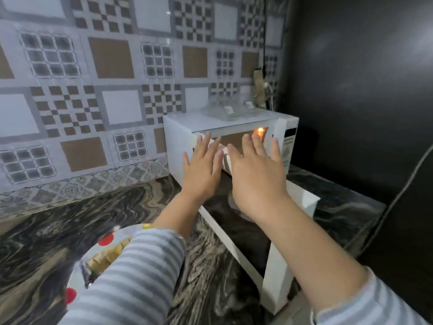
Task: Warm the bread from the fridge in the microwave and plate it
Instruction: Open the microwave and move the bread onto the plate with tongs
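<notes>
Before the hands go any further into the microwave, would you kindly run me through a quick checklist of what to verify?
1. Microwave door fully down and open: ok.
2. Cavity light on: ok.
3. Left hand free, fingers spread: ok.
4. Right hand free, fingers spread: ok.
5. Bread inside the cavity: cannot tell, the hands hide it.
6. Spotted plate waiting on the counter by the left sleeve: ok.
</notes>
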{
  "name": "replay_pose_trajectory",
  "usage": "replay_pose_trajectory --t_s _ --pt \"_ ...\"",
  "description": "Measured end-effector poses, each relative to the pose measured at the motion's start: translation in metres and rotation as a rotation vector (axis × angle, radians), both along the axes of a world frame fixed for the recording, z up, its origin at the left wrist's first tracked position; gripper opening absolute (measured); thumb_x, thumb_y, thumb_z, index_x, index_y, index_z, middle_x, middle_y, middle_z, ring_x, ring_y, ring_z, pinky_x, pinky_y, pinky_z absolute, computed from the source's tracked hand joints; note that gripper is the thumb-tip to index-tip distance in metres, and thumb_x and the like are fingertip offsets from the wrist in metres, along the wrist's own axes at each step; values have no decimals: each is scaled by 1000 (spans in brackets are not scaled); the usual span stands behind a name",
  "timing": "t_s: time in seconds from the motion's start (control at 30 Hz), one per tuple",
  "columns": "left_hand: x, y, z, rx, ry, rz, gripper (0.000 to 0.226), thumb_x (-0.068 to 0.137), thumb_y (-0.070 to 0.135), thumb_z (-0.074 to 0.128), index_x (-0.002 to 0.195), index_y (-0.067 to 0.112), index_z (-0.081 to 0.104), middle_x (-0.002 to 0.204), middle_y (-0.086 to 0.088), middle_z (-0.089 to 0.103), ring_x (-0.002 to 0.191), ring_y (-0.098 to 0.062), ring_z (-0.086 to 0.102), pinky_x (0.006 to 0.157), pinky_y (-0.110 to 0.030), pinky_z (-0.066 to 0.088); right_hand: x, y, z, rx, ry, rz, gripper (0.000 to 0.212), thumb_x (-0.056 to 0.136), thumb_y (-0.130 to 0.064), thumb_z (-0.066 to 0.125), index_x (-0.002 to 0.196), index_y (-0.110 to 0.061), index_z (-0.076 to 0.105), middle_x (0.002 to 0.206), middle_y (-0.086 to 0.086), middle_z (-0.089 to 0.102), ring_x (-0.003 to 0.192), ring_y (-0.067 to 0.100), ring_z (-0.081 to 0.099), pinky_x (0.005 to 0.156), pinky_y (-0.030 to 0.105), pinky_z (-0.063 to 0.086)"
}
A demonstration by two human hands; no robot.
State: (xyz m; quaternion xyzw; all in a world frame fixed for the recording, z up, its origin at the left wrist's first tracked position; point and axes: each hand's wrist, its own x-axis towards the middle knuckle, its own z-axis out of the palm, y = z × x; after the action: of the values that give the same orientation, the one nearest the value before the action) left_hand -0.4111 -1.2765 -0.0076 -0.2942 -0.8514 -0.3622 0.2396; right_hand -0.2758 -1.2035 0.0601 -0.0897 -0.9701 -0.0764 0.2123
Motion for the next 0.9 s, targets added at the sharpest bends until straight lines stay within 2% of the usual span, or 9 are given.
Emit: replay_pose_trajectory --t_s 0.07,0.17,0.3,0.43,0.53,0.7,0.9 --pt "0 21 1 66 35 -27 53 101 44 12 146 27 36 159 10 18 148 -8 1 118 -55 0 1 18 0 -10 -82 -82 73 95 -27 48 153 -21 6 160 16 2 148 31 -4 117 55 -6" --pt "-3 42 -4 92 104 40 63 97 52 6 145 28 39 156 14 25 147 -5 2 118 -55 2 -2 53 -3 25 -165 -131 78 93 -43 49 153 -23 3 160 15 7 148 31 0 114 57 -9" --pt "-15 66 -9 9 203 157 57 99 49 9 138 30 46 154 16 30 147 -4 3 117 -58 1 -19 114 -4 -18 -161 -175 77 90 -59 43 152 -28 10 158 12 19 146 32 11 112 62 -6" --pt "-33 94 -8 -91 277 297 52 100 45 15 134 30 51 149 14 40 148 -8 8 115 -57 -9 -49 189 -3 -110 -212 -184 87 81 -78 36 151 -38 5 161 6 10 147 37 5 106 70 -8" --pt "-48 119 -6 -182 298 432 56 100 47 11 138 30 49 150 12 40 148 -10 9 114 -58 -12 -87 244 -4 -147 -215 -116 91 77 -82 37 151 -41 1 162 5 -1 147 36 -2 108 69 -7" --pt "-72 161 -5 -240 254 676 56 99 48 15 142 27 44 152 9 36 149 -14 7 113 -63 -9 -172 307 -13 -56 -99 163 97 75 -85 32 152 -35 0 162 0 -3 149 24 -5 113 64 -4" --pt "-93 189 3 -368 133 859 64 97 59 17 152 26 19 160 9 13 148 -15 -9 112 -64 -10 -259 340 -12 -38 -90 383 94 79 -82 26 154 -28 6 162 -6 5 149 17 -1 114 61 -5"
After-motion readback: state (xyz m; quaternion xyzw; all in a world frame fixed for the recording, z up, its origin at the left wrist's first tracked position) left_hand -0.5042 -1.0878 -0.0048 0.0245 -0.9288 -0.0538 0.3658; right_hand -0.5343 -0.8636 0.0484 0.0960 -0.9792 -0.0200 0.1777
